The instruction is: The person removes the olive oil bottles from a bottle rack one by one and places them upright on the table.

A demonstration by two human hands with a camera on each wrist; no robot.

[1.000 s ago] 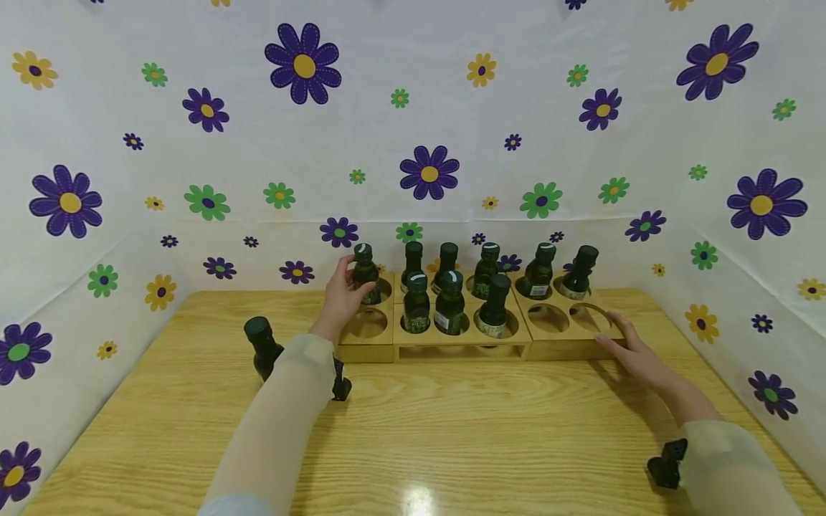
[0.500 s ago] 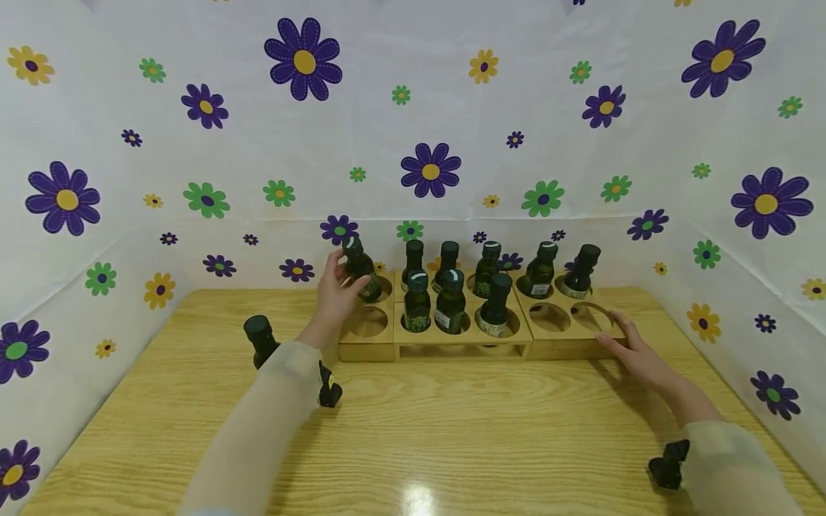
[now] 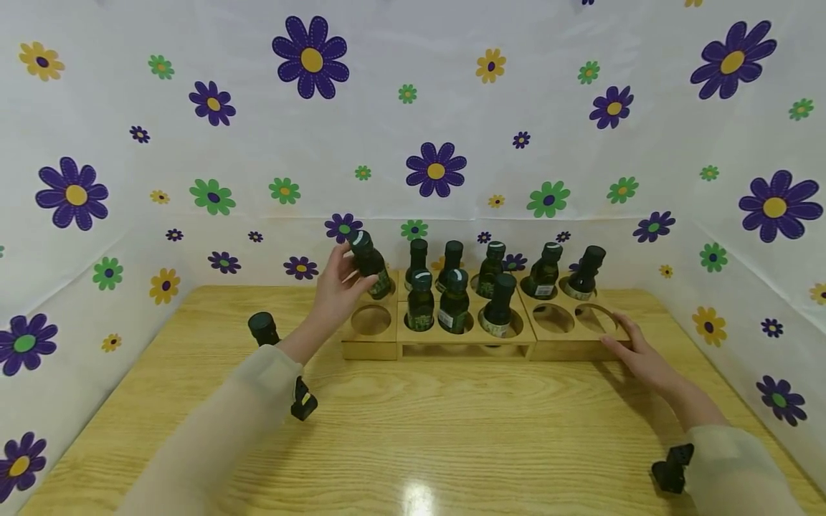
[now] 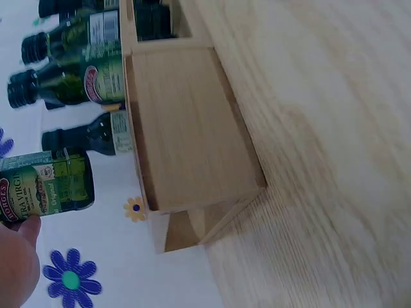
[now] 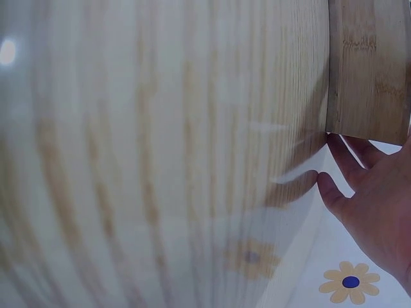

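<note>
A wooden rack [image 3: 464, 338] with round holes stands at the back of the table and carries several dark green bottles with black caps. My left hand [image 3: 338, 287] grips one such bottle [image 3: 371, 263], lifted and tilted above the rack's far left hole; the left wrist view shows that bottle's label [image 4: 48, 188] beside the rack's end panel [image 4: 189, 128]. My right hand [image 3: 635, 351] rests with straight fingers against the rack's right front corner [image 5: 369, 70]. A lone bottle [image 3: 262, 329] stands on the table to the left.
The table [image 3: 413, 430] is light wood, boxed in by flowered white sheeting at the back and both sides. The rack's left front hole [image 3: 371, 319] and two right front holes [image 3: 553, 318] hold nothing. Black wrist cameras sit by each sleeve.
My left hand has raised the bottle out of the rack's far left hole and tilted it leftward. The right hand has stayed at the rack's corner.
</note>
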